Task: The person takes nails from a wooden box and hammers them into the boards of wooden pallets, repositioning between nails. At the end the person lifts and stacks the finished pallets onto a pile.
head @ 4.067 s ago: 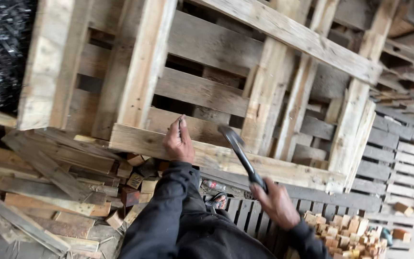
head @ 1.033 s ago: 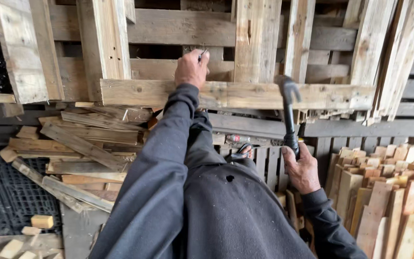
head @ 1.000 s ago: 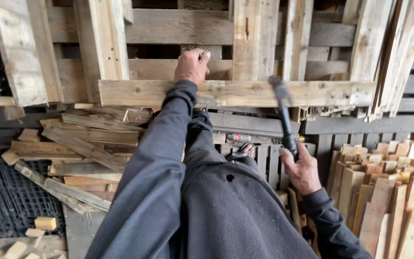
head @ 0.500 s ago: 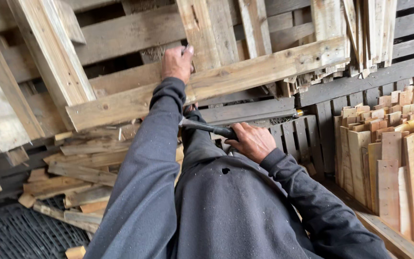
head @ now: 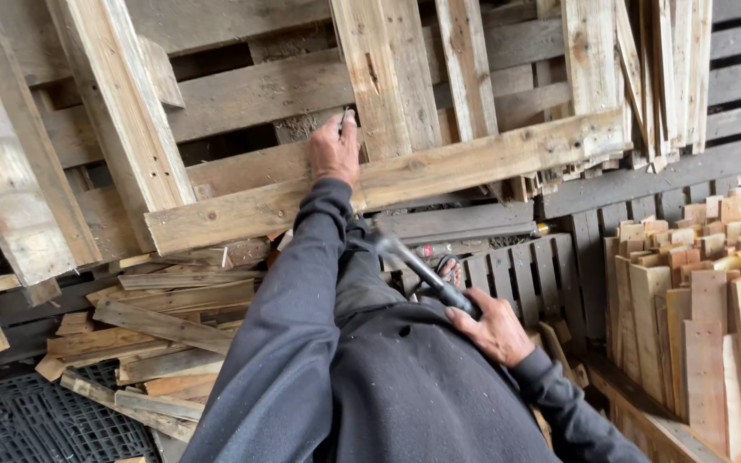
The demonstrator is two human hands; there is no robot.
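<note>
Left hand [head: 334, 153] pinches nail [head: 344, 114] on plank [head: 439, 171] upper edge; right hand [head: 495, 326] clenches hammer [head: 418, 267] below, nearer body.

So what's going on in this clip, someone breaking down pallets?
A person in a dark jacket stands at a wooden pallet. The left hand rests on the pallet's top board, steadying what looks like a nail. The right hand grips a hammer, held low near the body. Loose boards lie heaped on the left, cut blocks stacked on the right.
</note>
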